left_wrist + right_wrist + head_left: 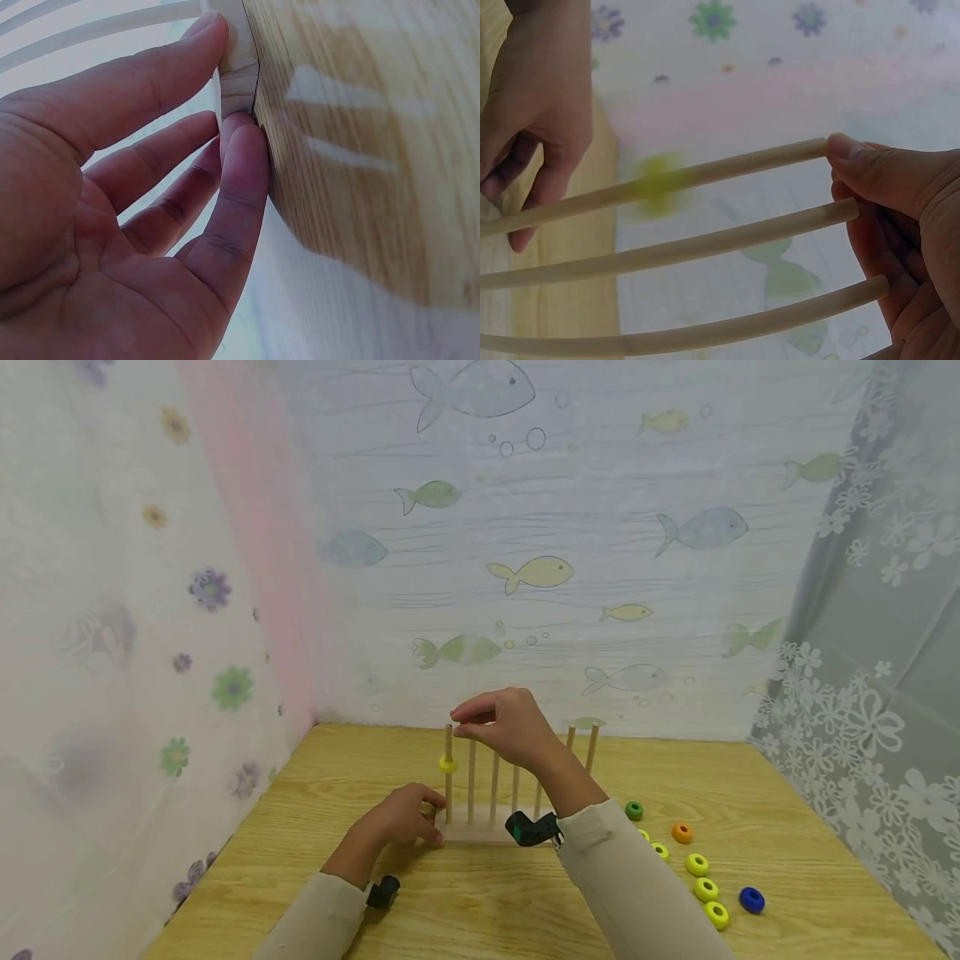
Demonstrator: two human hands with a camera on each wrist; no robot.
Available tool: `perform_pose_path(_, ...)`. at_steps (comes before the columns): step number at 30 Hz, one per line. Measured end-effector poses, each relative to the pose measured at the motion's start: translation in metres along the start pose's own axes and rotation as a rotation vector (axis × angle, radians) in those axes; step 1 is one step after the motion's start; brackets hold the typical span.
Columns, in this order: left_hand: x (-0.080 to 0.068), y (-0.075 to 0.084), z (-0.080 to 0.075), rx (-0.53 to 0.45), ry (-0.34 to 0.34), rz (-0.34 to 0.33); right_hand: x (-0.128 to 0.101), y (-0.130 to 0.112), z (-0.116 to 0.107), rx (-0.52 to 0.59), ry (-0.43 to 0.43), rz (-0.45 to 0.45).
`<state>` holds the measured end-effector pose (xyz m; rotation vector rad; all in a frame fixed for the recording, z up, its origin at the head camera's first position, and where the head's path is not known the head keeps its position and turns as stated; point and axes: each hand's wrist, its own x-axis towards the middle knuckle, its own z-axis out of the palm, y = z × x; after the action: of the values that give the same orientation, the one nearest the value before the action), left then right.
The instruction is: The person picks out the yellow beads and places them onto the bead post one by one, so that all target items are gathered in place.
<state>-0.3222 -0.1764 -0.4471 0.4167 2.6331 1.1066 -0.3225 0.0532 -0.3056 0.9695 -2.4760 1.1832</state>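
Note:
A wooden peg rack (480,833) stands on the table with several upright rods. At its left end my left hand (401,817) pinches the base, thumb on one face and fingers round the end block (238,86). A yellow ring (447,764) is around the leftmost rod (448,802), partway down it and blurred in the right wrist view. Above that ring, my right hand (513,727) is at the rod's top, thumb and fingertips right by the tip (819,148), with no ring between them.
On the table (300,827) to the right lie several yellow rings (705,889), a green ring (634,811), an orange ring (682,833) and a blue ring (752,900). A fish-patterned curtain (525,510) hangs behind the table, and a flowered one (112,693) at the left.

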Motion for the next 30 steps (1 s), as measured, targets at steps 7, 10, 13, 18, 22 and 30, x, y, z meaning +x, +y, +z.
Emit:
perform_pose_path(7,0.0,0.0,0.0,0.003,-0.001,0.004,0.0,-0.001,0.0,-0.006,0.0,0.007)
perform_pose_path(10,0.0,-0.001,0.0,0.003,-0.001,0.005,0.0,-0.001,0.0,-0.002,0.002,0.005)
perform_pose_path(13,0.0,-0.001,0.001,0.005,0.0,0.007,-0.001,0.0,-0.001,-0.004,0.011,-0.009)
perform_pose_path(18,0.0,-0.002,0.001,0.009,0.0,0.007,-0.001,0.0,-0.002,-0.016,0.027,-0.054)
perform_pose_path(22,-0.001,0.0,0.001,0.005,-0.001,0.003,-0.003,0.002,-0.004,-0.022,0.05,-0.094)
perform_pose_path(30,-0.002,0.001,0.0,0.001,0.002,-0.004,-0.008,0.004,-0.013,-0.015,0.102,-0.189)
